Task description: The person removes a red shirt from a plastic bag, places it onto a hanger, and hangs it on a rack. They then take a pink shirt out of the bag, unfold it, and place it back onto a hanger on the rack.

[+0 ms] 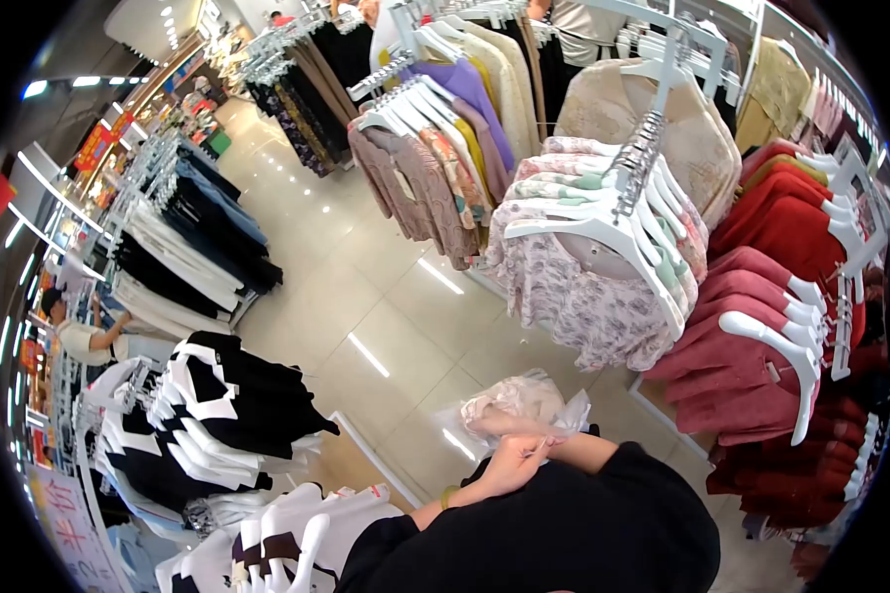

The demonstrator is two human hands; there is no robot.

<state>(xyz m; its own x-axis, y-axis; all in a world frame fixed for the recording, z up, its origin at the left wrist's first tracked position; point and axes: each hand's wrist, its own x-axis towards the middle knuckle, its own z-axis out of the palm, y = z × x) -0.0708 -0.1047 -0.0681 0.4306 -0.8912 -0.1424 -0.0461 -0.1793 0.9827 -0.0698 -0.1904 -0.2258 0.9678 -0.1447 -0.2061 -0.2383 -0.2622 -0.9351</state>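
A clear plastic bag with a pale pink folded garment [512,401] in it lies against my forearms, at the bottom centre of the head view. My left hand [516,463], with a yellow-green bracelet at the wrist, is closed at the near edge of the bag, its fingers pinched together. Close beside it, at the bag's right part, is my right hand [552,443]; its fingers are mostly hidden by the plastic and the other hand. Which hand holds the bag's edge is hard to make out.
A rack of floral tops [583,287] stands ahead to the right, pink tops [732,366] beyond it. Black and white tops [232,395] hang at the left. Tiled floor [366,296] runs between the racks. A person [79,336] stands at the far left.
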